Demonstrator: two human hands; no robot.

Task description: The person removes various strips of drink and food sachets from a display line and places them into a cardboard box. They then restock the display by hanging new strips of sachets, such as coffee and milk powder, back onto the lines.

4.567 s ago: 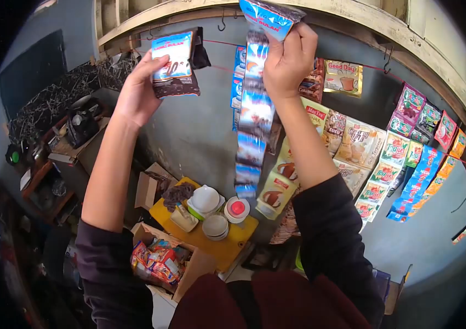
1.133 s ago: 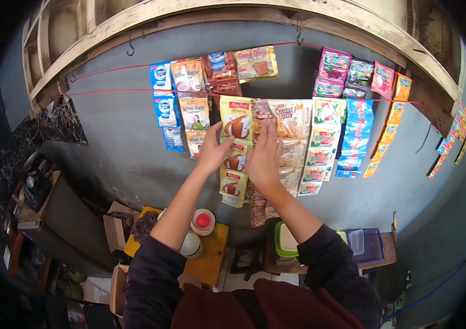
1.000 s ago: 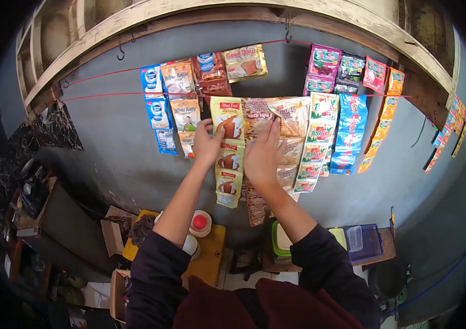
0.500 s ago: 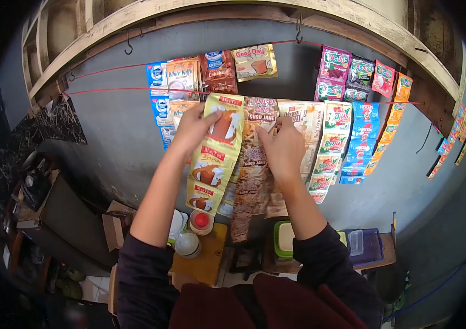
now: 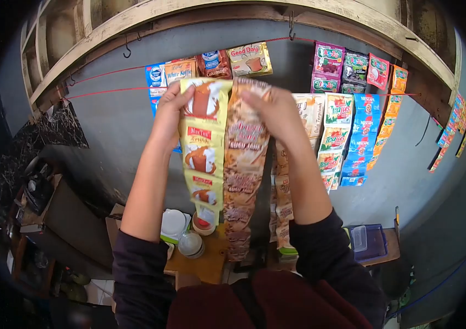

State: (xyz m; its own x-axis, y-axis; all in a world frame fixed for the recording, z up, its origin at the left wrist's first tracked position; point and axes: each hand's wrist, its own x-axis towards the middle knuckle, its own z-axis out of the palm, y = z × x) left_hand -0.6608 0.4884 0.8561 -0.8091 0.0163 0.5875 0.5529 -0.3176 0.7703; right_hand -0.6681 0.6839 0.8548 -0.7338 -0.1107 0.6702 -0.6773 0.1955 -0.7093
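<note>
My left hand (image 5: 167, 118) is closed on the upper left edge of a yellow strip of Max Tea sachets (image 5: 203, 156), its thumb lying on the front. Beside it hangs a brown strip of Susu Jahe ginger milk sachets (image 5: 241, 159), gripped near the top by my right hand (image 5: 282, 112), which is slightly smeared by motion. Both strips hang down side by side in front of the wall. Partly hidden behind my right wrist is a strip of cream and brown sachets (image 5: 283, 203). Farther right hang strips of Teajus (image 5: 335, 137) and blue Nescafe sachets (image 5: 363, 140).
Two red strings (image 5: 109, 93) cross the grey wall, with White Koffie (image 5: 180, 71), Good Day (image 5: 249, 58) and AsJus sachets (image 5: 329, 57) on the upper one. Metal hooks (image 5: 127, 48) hang from a wooden beam. Below are lidded tubs (image 5: 190, 245) and a blue tray (image 5: 375, 241).
Both hands have drawn the Max Tea and Susu Jahe strips up and nearer to me, slightly left, away from the lower red string. Both strips look larger now.
</note>
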